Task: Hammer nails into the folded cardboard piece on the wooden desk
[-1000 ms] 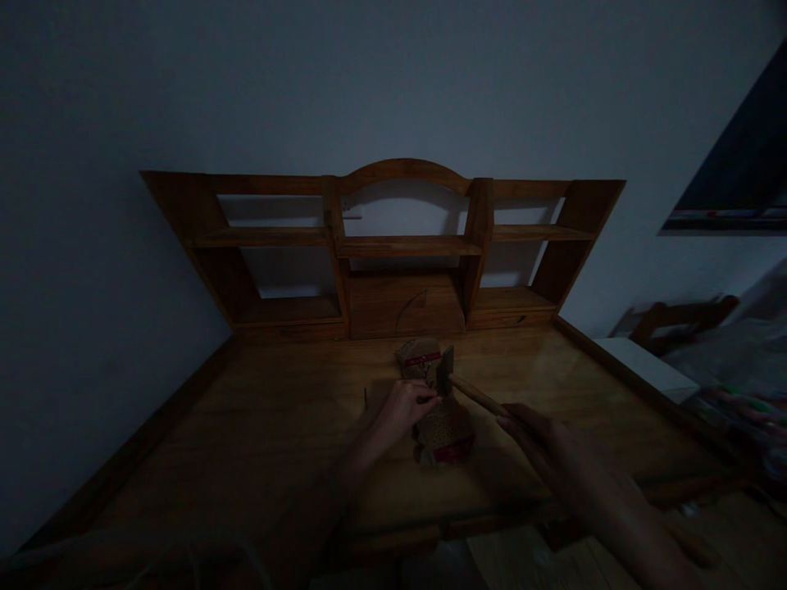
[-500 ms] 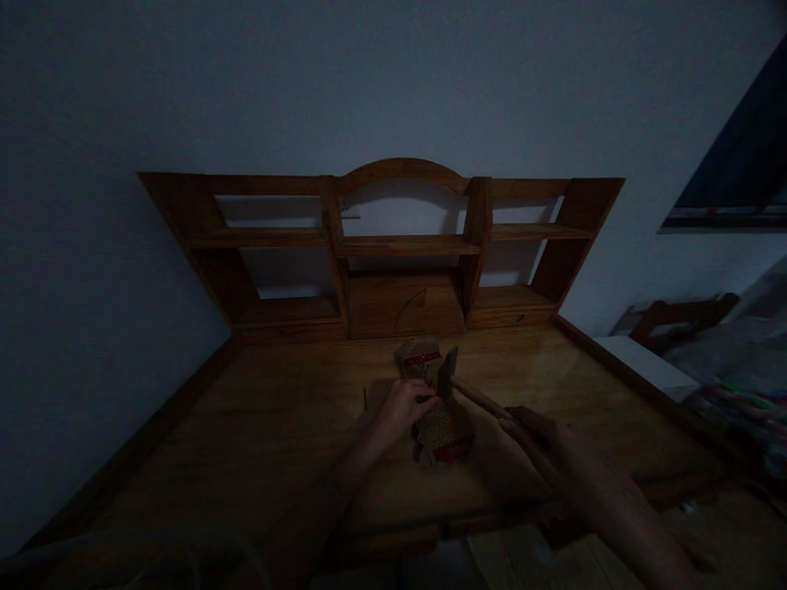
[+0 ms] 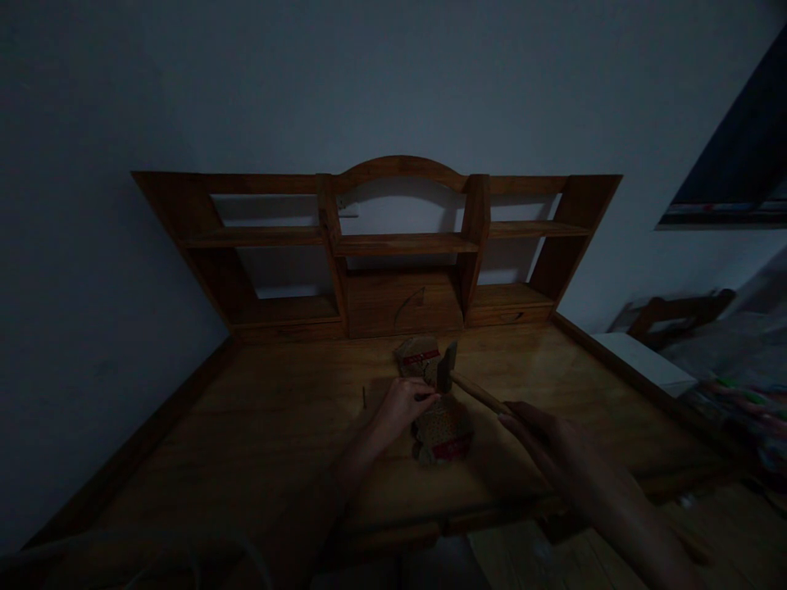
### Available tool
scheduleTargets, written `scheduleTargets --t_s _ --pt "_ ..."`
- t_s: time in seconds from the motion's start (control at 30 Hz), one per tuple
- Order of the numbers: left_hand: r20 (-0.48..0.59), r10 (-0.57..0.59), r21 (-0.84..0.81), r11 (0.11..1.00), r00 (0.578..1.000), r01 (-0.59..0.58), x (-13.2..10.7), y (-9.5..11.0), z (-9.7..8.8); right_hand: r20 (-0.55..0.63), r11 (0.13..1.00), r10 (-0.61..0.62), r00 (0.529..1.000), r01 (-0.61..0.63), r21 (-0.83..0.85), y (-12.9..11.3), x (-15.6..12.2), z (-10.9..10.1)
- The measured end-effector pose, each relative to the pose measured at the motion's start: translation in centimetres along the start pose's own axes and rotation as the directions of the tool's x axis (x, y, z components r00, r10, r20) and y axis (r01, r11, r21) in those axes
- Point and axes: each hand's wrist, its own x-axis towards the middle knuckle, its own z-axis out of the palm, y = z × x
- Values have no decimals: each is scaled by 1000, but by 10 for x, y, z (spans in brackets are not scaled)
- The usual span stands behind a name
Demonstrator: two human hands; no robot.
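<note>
The scene is dim. My right hand (image 3: pixel 541 434) is closed round the wooden handle of a hammer (image 3: pixel 467 388), whose dark head hovers just above my left fingertips. My left hand (image 3: pixel 402 406) is pinched shut on something small I cannot make out, beside a tan work glove with a red band (image 3: pixel 443 432). A second such glove (image 3: pixel 418 358) lies just behind it. All of this is on a wooden desk (image 3: pixel 276 410).
A thin nail (image 3: pixel 364 397) stands upright in the desk left of my left hand. A wooden shelf unit (image 3: pixel 393 246) runs along the back against the wall. A chair back (image 3: pixel 676 315) and colourful clutter sit at the right.
The hammer head has stayed close to my left fingertips with only slight shifts. The view has tipped a little; hands and gloves keep their places.
</note>
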Motion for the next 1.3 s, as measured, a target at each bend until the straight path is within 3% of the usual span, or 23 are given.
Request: scheduleTargets --t_s 0.2,0.43,0.63,0.93,1.13,1.3 --pt "-6 28 -5 1000 1000 -28 -1 -4 4 8 996 44 999 -44 -74 0 -2 2" --pt "-7 28 -13 1000 1000 -28 -1 -5 5 -35 996 78 996 -79 -40 -5 -1 -3" --pt "9 11 -7 1000 1000 -10 1 0 0 -28 999 -21 999 20 -30 -4 -2 -1" --pt "16 1 -7 1000 1000 -1 0 1 0 -63 999 8 998 -10 -33 -5 -3 -3" --pt "-13 20 7 1000 1000 -20 0 -6 4 -17 994 89 996 -90 -56 -6 -4 -2" --pt "1 31 5 1000 1000 -31 1 -8 3 16 998 37 999 -36 -54 -6 -1 3"
